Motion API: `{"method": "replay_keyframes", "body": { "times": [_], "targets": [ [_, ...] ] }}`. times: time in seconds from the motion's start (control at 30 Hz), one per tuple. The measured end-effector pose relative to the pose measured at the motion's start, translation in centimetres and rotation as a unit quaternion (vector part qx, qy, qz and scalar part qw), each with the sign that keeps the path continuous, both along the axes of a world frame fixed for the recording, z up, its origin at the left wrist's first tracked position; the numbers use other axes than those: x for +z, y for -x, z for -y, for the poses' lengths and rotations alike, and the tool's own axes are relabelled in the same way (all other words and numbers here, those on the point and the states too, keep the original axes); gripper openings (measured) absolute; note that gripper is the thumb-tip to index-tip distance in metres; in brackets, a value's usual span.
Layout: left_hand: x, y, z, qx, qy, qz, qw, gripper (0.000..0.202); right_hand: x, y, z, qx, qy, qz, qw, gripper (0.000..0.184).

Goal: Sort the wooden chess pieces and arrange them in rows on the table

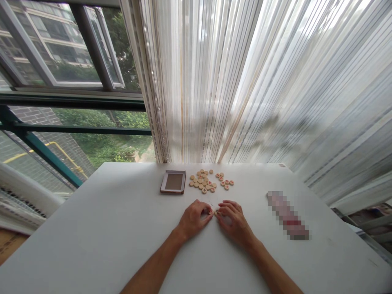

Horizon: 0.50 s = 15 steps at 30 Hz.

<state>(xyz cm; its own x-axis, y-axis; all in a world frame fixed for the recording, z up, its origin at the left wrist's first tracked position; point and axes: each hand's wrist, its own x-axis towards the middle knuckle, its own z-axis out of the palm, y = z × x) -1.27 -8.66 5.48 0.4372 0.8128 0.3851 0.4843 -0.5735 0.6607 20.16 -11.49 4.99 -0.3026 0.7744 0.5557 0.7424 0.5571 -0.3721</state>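
Near the middle of the white table (122, 228), my left hand (193, 218) pinches a round wooden Chinese chess piece (210, 211) with red marking between thumb and fingers. Close beside it, my right hand (234, 222) is closed on another Chinese chess piece (217, 212), mostly covered by the fingertips. The two hands nearly meet. Beyond them lies a loose cluster of pale chess pieces (204, 179), many with no marking showing. To its right, a smaller group of pieces (226, 182) shows red characters.
An open shallow box (173, 182) with a brown inside stands left of the pieces. A blurred-out pinkish long object (288, 215) lies to the right. Behind the table's far edge hang striped sheer curtains (208, 81), with an open window (70, 45) at the left.
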Motion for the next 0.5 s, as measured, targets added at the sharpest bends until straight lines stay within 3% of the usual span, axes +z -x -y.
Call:
{"method": "replay_keyframes", "body": {
  "times": [0.5],
  "targets": [
    [0.21, 0.0, -0.08, 0.008, 0.013, 0.008, 1.0, 0.01, 0.44, 0.28, 0.22, 0.007, 0.015, -0.021, 1.0, 0.011]
  ]
}}
